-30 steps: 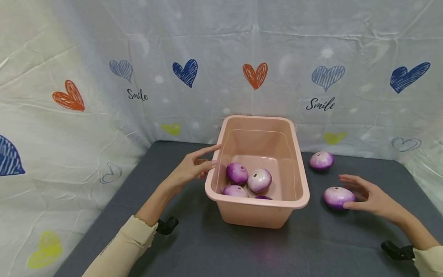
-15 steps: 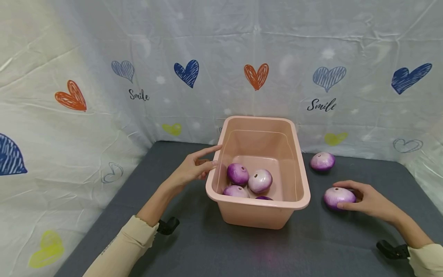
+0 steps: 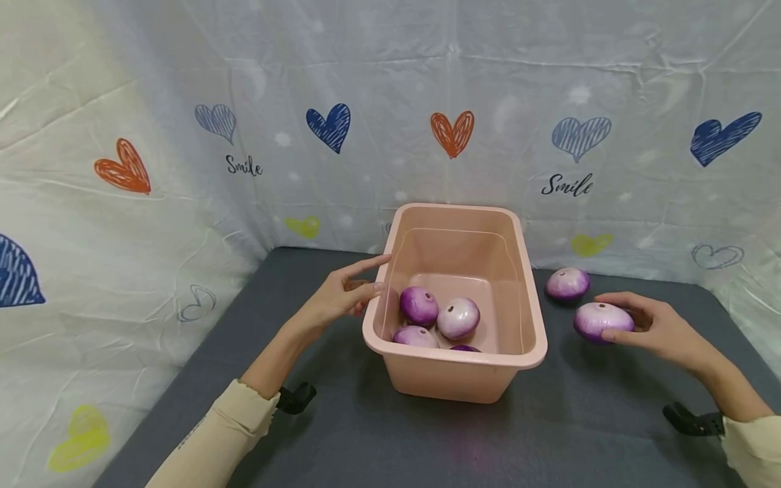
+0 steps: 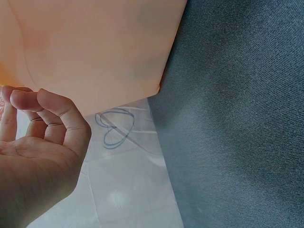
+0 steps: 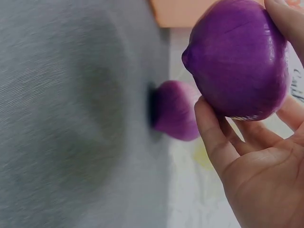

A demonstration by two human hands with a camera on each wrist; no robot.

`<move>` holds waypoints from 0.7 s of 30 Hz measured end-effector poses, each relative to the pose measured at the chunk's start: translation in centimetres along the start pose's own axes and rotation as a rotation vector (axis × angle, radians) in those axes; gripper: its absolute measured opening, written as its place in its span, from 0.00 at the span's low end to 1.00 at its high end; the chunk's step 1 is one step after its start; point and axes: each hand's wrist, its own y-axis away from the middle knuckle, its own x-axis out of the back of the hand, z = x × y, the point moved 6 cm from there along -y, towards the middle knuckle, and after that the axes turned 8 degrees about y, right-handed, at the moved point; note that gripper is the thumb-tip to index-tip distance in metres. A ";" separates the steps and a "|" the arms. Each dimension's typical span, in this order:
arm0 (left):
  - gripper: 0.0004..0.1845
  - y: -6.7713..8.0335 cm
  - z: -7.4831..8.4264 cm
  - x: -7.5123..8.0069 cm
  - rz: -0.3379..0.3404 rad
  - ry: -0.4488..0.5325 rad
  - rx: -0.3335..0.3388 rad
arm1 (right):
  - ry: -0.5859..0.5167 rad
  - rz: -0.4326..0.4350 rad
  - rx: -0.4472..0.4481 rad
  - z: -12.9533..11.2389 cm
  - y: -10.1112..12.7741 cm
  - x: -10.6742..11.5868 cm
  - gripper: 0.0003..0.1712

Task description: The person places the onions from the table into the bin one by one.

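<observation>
My right hand [image 3: 662, 330] grips a purple onion [image 3: 594, 321] by its side, thumb in front and fingers behind. In the right wrist view this onion [image 5: 240, 61] is held up off the dark table, its pointed end bare. My left hand [image 3: 337, 296] holds the left rim of a pink plastic tub [image 3: 464, 376], with thumb and index finger at the edge. The left wrist view has its other fingers [image 4: 59, 107] curled beside the tub wall. Inside the tub lie several onions [image 3: 459, 318], one mostly hidden by the front rim.
Another purple onion [image 3: 567, 283] sits on the dark tabletop [image 3: 342, 434] to the right of the tub, behind the held one. A pale curtain [image 3: 390, 102] printed with hearts hangs close behind the table and along its left side.
My right hand has closed its fingers round the nearer onion and raised it off the table. The left hand and the tub have stayed in place.
</observation>
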 end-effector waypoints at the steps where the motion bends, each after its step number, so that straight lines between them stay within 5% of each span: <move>1: 0.29 0.0 0.0 0.0 0.000 0.000 0.000 | -0.004 0.007 -0.001 -0.2 -0.1 0.2 0.32; 21: 0.29 -0.4 -0.1 0.1 0.000 -0.021 0.009 | -0.173 0.097 0.050 -4.0 -3.2 1.7 0.31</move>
